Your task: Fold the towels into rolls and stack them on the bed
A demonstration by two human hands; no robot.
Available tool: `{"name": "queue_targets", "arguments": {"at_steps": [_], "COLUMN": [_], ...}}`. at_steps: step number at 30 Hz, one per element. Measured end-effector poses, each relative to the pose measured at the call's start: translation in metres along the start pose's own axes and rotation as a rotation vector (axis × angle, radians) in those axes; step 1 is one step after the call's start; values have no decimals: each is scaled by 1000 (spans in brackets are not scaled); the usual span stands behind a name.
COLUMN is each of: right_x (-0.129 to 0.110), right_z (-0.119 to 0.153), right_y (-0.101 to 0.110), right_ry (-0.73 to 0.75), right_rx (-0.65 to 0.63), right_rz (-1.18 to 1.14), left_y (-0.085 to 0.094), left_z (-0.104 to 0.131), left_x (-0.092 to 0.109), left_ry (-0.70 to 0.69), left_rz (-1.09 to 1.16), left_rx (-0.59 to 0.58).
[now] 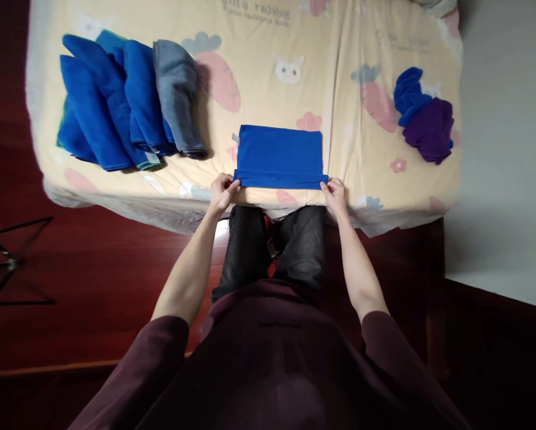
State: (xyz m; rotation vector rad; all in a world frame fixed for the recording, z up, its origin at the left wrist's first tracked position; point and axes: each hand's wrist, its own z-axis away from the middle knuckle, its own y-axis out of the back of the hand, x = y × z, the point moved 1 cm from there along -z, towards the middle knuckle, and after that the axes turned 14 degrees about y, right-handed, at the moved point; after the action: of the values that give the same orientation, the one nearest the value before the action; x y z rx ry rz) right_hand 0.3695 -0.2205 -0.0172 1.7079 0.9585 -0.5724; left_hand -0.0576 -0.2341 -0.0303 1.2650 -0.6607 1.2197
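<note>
A blue towel (280, 150) lies flat on the bed in front of me, with its near edge turned over in a narrow band. My left hand (224, 190) pinches the near left corner of that band, thumb on top. At the opposite end, the near right corner is gripped by my right hand (334, 194) in the same way. A small pale tag sticks out from the towel's left side. The undersides of both grips are hidden.
Rolled blue towels (100, 107) and a grey one (176, 92) lie to the left. Crumpled blue cloth (410, 98) and purple cloth (430, 128) are at the right. The patterned bedsheet (268, 89) drops at the near edge. A black stand (11, 263) is on the floor.
</note>
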Motion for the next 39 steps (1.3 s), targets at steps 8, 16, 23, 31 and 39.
{"name": "queue_targets", "arguments": {"at_steps": [8, 16, 23, 31, 39], "right_x": [5, 10, 7, 6, 5], "right_z": [2, 2, 4, 6, 3], "right_y": [-4, -12, -12, -11, -15], "right_ry": [-23, -105, -164, -178, -216], "right_rx": [21, 102, 122, 136, 152], "right_rz": [-34, -150, -207, -230, -182], "left_y": [-2, -8, -8, -9, -12], "left_z": [2, 2, -1, -1, 3], "left_x": [-1, 2, -1, -1, 1], "left_ry": [-75, -39, 13, 31, -8], "left_rz": [-66, -55, 51, 59, -16], "left_rx": [53, 135, 80, 115, 169]}}
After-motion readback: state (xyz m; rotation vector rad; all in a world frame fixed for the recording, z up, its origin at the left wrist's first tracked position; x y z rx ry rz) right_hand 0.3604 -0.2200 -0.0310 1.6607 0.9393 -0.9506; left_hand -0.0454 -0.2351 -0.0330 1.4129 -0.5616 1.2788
